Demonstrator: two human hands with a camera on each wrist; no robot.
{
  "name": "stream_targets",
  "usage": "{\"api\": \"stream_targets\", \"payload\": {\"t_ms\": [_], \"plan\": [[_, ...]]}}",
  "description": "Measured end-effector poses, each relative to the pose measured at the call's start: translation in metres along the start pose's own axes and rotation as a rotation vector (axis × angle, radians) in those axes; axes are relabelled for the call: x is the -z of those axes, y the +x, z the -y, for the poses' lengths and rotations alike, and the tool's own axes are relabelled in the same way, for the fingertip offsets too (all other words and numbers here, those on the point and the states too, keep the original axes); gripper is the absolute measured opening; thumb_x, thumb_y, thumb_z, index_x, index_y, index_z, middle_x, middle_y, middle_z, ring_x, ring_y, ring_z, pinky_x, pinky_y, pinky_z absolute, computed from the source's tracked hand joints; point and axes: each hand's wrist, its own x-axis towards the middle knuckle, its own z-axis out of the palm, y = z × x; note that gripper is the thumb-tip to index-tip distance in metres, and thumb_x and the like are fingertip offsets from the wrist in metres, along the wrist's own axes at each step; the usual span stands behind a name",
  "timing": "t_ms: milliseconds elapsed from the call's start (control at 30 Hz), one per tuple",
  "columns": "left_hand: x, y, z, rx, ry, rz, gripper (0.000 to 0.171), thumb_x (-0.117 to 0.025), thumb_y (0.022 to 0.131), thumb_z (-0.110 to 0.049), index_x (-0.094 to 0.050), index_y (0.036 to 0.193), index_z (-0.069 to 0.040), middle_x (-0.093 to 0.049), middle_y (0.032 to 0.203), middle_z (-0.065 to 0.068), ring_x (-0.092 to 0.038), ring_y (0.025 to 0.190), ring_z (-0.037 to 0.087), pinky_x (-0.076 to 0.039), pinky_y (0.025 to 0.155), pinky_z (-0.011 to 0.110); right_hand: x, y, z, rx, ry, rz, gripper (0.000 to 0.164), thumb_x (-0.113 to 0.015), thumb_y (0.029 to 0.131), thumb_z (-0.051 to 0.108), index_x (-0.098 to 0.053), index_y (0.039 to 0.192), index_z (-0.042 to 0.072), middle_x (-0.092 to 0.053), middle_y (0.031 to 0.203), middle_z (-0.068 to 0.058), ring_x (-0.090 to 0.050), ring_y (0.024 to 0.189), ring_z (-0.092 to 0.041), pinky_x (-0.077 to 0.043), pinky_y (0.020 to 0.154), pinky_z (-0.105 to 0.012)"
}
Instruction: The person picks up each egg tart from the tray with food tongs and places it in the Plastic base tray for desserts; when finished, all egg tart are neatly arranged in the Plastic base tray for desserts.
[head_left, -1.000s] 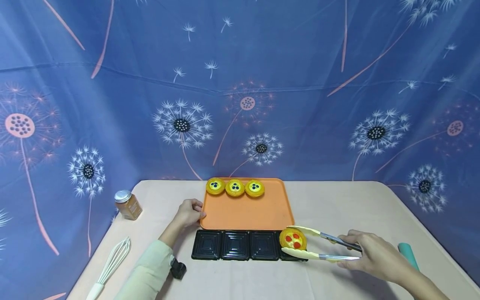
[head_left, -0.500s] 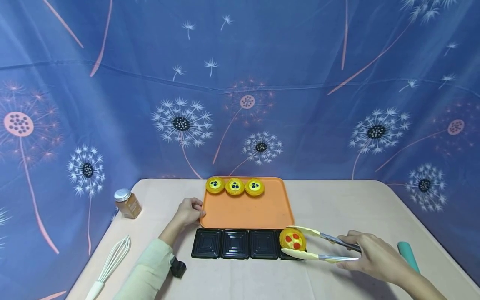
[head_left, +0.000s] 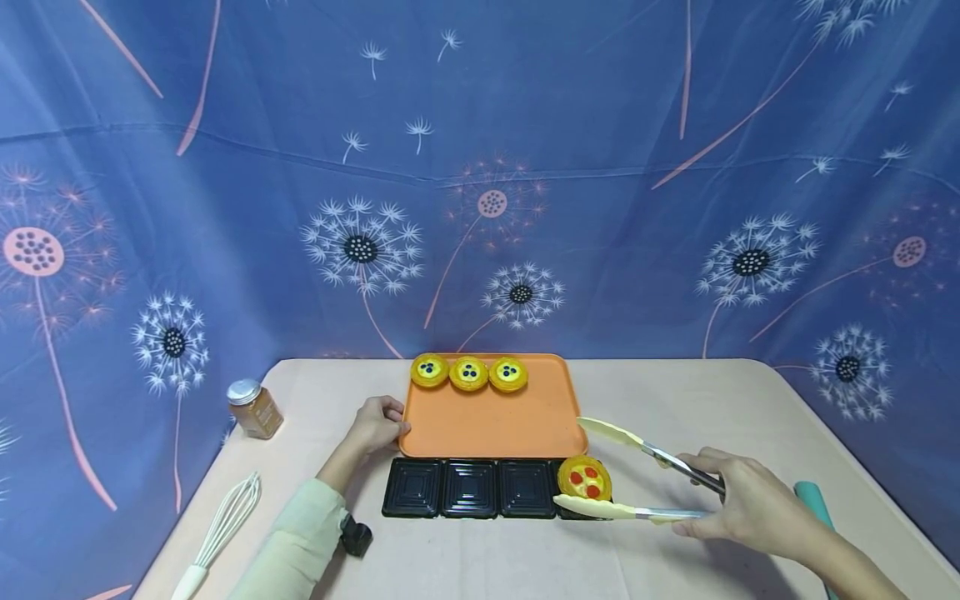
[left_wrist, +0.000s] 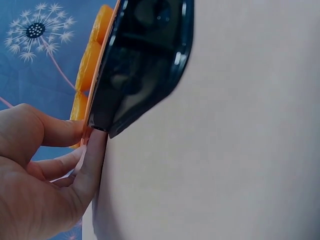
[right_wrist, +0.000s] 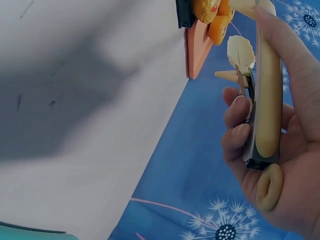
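Observation:
My right hand (head_left: 753, 504) holds a pair of metal tongs (head_left: 663, 514) with cream tips. The tong arms are spread around a tart with red toppings (head_left: 585, 479), which sits in the rightmost compartment of a black plastic tray (head_left: 471, 487). The upper arm stands well away from the tart; the lower one overlaps its near edge. At the left edge of an orange tray (head_left: 487, 425), my left hand (head_left: 377, 425) pinches the rim between thumb and fingers, as the left wrist view shows. Three tarts with blue toppings (head_left: 468, 374) line the orange tray's back left.
A jar with a silver lid (head_left: 257, 409) and a white whisk (head_left: 225, 529) are on the left of the table. A teal cylinder (head_left: 813, 502) lies at the right, partly behind my right forearm. A blue dandelion-print cloth (head_left: 600, 250) hangs behind the table.
The tongs have spread apart: the upper arm has swung away from the red-topped tart toward the orange tray's right edge. The tart stays in its compartment. My left hand has not moved.

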Motion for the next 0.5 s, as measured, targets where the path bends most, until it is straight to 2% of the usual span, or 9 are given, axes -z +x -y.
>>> {"api": "stream_targets", "payload": {"t_ms": [100,333,500], "plan": [[0.001,0.001,0.001,0.002,-0.001,-0.004,0.023,-0.07,0.084,0.008,-0.059,0.104,0.006,-0.054,0.087,0.012,-0.058,0.064,0.022,-0.059,0.05,0.034,0.0,0.003,0.001,0.011,-0.006,-0.02,0.076,-0.091,0.06,0.054,-0.071,0.116,0.007,-0.054,0.086,0.019,-0.046,0.073,-0.001,-0.042,0.057,-0.025],[0.0,0.0,0.001,0.003,0.002,-0.006,0.022,-0.069,0.085,0.008,-0.059,0.103,0.006,-0.054,0.088,0.012,-0.058,0.064,0.022,-0.059,0.05,0.034,0.008,0.014,0.002,0.052,-0.039,-0.034,0.076,-0.09,0.06,0.055,-0.071,0.115,0.007,-0.056,0.089,0.02,-0.052,0.077,0.0,-0.048,0.059,-0.028],[0.0,0.0,0.001,-0.001,-0.002,-0.01,0.022,-0.069,0.085,0.008,-0.059,0.104,0.006,-0.054,0.088,0.013,-0.058,0.065,0.021,-0.059,0.051,0.033,0.019,0.031,0.006,0.095,-0.045,-0.062,0.076,-0.09,0.06,0.054,-0.071,0.115,0.005,-0.059,0.09,0.016,-0.056,0.078,-0.004,-0.049,0.06,-0.03]]}}
